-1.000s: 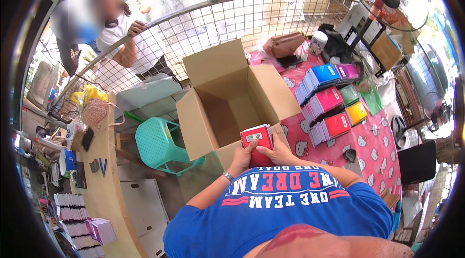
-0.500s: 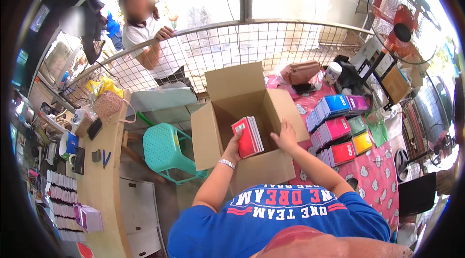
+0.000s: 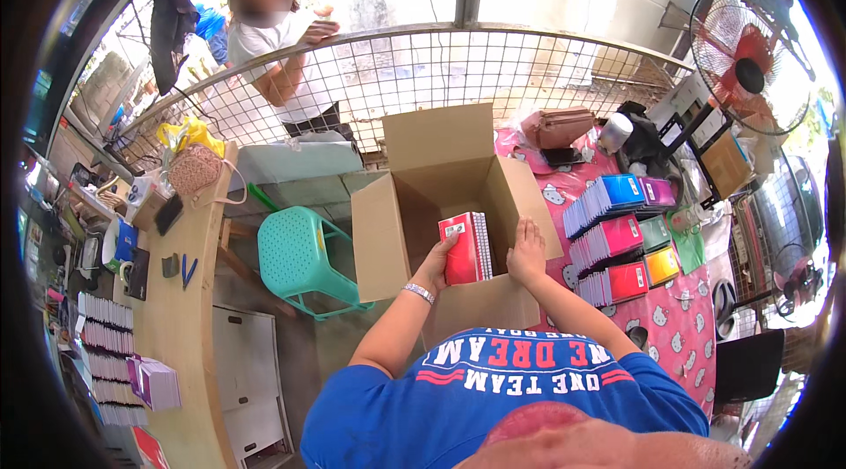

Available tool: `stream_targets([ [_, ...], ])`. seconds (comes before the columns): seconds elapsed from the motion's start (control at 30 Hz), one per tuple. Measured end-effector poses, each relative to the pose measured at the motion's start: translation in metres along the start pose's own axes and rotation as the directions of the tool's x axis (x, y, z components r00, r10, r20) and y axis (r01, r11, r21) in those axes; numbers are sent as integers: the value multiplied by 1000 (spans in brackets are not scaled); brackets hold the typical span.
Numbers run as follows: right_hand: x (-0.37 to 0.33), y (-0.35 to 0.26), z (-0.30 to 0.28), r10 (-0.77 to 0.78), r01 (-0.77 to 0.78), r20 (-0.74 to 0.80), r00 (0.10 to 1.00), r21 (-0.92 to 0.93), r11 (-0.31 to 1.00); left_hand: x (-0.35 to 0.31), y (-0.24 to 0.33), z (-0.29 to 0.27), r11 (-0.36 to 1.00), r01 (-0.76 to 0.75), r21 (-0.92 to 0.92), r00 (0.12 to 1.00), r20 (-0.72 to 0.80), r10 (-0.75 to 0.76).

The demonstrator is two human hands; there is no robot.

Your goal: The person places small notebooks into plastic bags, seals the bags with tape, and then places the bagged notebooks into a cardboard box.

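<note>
I see a short-sleeved blue shirt (image 3: pixel 502 407) with white-and-red lettering (image 3: pixel 527 361), red stripes (image 3: pixel 438 378), and, at its eleven o'clock, a silvery wristband (image 3: pixel 419 292).

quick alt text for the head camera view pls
A person's left hand holds red notebooks at the mouth of an open cardboard box, the right hand at its right flap. Stacks of colourful notebooks lie on a pink patterned tablecloth to the right; a turquoise stool stands to the left. Another person stands behind wire mesh.

Big white and red block letters (image 3: pixel 529 374) run in rows across the blue shirt (image 3: pixel 397 416). The held red notebook (image 3: pixel 459 259) has a small pale label (image 3: pixel 455 229), too tiny for me to read, as are those on the stacked notebooks (image 3: pixel 614 237).
</note>
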State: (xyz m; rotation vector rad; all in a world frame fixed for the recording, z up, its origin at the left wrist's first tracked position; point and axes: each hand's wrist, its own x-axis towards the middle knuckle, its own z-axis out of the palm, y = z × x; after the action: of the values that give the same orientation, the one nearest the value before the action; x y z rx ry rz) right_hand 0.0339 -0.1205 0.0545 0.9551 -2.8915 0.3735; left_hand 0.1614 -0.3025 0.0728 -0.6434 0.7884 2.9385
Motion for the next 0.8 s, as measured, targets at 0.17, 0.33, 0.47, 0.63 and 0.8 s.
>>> stream_targets([
  [0.17,-5,-5,-16,2,0,64,998,-29,1000,4,-3,-1,1000,7,-18,1000,18,-6],
  [0.33,-16,1,-44,-618,626,98,780,-107,773,0,-1,2,1000,-1,7,1000,13,1],
  [0.47,-11,4,-54,-584,627,581,567,156,763,6,-8,0,999,-37,-2,998,-55,37],
  [0.63,-6,-7,-44,-619,656,559,553,166,736,3,-4,-7,1000,-6,12,999,-42,6],
  [0.8,-16,5,-18,-660,658,455,598,190,728,4,-5,-2,998,55,9,997,-55,-55],
])
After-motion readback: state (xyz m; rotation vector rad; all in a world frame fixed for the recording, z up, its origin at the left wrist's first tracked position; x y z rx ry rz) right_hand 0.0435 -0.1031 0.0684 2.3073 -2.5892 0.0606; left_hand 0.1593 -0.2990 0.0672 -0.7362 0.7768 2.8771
